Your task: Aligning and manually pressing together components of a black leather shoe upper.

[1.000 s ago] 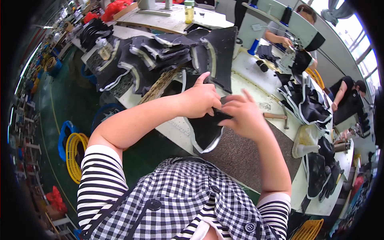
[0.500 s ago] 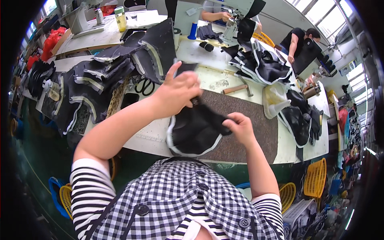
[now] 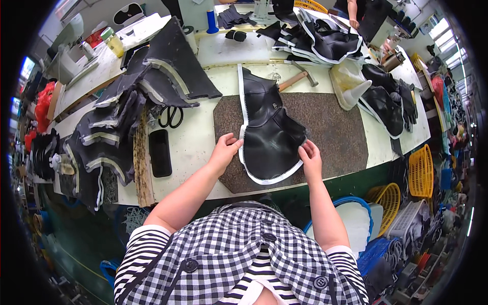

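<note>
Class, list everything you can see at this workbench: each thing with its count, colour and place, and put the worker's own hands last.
Black shaped piece: one, black with white edging, flat on the mat.
Mat: one, brown speckled, bench centre.
Hammer: one, wooden handle, behind the mat.
Scissors: one, black, left of the mat.
Black tray: one, near the bench's front edge.
Stacked pieces: many, black, left side.
Yellow baskets: two, lower right.
Left hand: fingers on the piece's left edge.
Right hand: fingers on its right edge.

Left hand [image 3: 223, 151], right hand [image 3: 310, 157] pinch black leather piece [image 3: 269, 134] on brown mat [image 3: 335, 129].
</note>
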`<state>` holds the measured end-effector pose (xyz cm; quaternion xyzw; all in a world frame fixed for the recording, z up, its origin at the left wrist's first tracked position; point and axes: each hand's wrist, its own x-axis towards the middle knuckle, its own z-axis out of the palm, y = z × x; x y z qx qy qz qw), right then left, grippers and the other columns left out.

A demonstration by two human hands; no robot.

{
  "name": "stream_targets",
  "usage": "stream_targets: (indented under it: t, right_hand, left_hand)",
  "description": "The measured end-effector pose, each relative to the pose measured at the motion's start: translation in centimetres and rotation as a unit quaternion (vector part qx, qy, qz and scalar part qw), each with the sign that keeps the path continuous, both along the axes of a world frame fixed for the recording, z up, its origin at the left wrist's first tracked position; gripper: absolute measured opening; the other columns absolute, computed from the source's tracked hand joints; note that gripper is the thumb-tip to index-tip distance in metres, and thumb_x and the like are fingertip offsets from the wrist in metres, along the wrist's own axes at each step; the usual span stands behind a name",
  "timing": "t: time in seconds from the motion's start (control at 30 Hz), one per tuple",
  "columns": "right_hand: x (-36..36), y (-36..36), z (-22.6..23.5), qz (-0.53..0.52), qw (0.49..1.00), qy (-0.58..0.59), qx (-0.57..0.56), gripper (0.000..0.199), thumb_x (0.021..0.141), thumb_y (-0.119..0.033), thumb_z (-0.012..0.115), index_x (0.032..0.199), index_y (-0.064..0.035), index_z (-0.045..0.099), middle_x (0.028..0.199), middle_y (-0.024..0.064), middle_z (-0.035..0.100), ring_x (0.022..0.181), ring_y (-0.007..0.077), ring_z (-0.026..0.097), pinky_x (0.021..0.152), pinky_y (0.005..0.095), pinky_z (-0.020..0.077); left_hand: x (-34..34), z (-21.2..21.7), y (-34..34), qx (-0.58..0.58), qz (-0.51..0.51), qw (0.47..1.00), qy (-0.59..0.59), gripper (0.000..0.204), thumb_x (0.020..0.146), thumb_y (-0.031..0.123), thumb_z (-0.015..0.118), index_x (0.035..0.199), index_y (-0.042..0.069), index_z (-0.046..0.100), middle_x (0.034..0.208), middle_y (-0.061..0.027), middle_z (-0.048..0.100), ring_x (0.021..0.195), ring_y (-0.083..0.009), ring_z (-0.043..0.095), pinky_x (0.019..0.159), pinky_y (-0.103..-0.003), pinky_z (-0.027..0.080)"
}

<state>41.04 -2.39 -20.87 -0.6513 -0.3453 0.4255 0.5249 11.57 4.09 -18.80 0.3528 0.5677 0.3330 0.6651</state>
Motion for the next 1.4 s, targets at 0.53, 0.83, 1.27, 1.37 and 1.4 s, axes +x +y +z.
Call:
stream_targets:
  t: [0.53, 0.83, 1.27, 1.37, 1.4]
  right_hand:
    - [4.3, 6.8, 7.6, 0.257, 0.888, 0.365, 0.108, 0.045, 0.086, -0.026, 0.072, 0.123, -0.0049, 0.058, 0.123, 0.0072, 0.063, 0.112, 0.0223, 0.06, 0.099, 0.0397, 0.0431]
    - [2.8, 6.5, 7.6, 0.122, 0.966, 0.218, 0.067, 0.029, 0.091, -0.022, 0.068, 0.111, -0.0016, 0.062, 0.102, 0.0023, 0.067, 0.093, 0.0115, 0.06, 0.086, 0.0284, 0.0478]
    - [7.3, 9.4, 1.4, 0.105, 0.992, -0.035, 0.054, 0.028, 0.101, -0.026, 0.048, 0.107, -0.0021, 0.063, 0.094, 0.0083, 0.067, 0.085, 0.0161, 0.061, 0.079, 0.03, 0.0481]
    - [9.4, 8.3, 1.1, 0.081, 0.972, -0.194, 0.101, 0.022, 0.099, -0.019, 0.05, 0.108, -0.0037, 0.064, 0.102, 0.0102, 0.068, 0.098, 0.0216, 0.064, 0.086, 0.0326, 0.0484]
    - [9.5, 7.7, 1.9, 0.066, 0.967, -0.224, 0.103, 0.02, 0.097, -0.016, 0.052, 0.107, -0.0043, 0.064, 0.102, 0.0109, 0.068, 0.098, 0.0239, 0.064, 0.087, 0.0338, 0.0485]
  left_hand:
    - [4.6, 9.7, -3.7, 0.011, -0.243, 0.889, -0.387, 0.087, 0.079, 0.01, 0.076, 0.149, 0.005, 0.024, 0.147, -0.01, 0.039, 0.134, -0.0193, 0.039, 0.113, -0.038, 0.029]
    - [7.9, 7.8, -2.5, -0.074, 0.103, 0.881, -0.456, 0.027, 0.098, 0.019, 0.053, 0.123, 0.009, 0.054, 0.116, -0.0088, 0.064, 0.111, -0.0234, 0.06, 0.097, -0.042, 0.049]
    - [6.9, 2.1, -7.7, -0.242, -0.036, 0.969, -0.033, 0.028, 0.096, 0.021, 0.058, 0.116, 0.003, 0.051, 0.107, -0.0122, 0.063, 0.089, -0.02, 0.064, 0.079, -0.033, 0.055]
    - [4.2, 1.6, -8.8, -0.219, -0.075, 0.972, 0.031, 0.024, 0.095, 0.023, 0.06, 0.106, 0.002, 0.056, 0.099, -0.0117, 0.066, 0.084, -0.018, 0.065, 0.076, -0.031, 0.055]
    - [3.5, 2.0, -9.0, -0.201, -0.097, 0.971, 0.081, 0.022, 0.094, 0.023, 0.06, 0.103, 0.003, 0.058, 0.094, -0.0105, 0.067, 0.081, -0.0171, 0.065, 0.074, -0.03, 0.055]
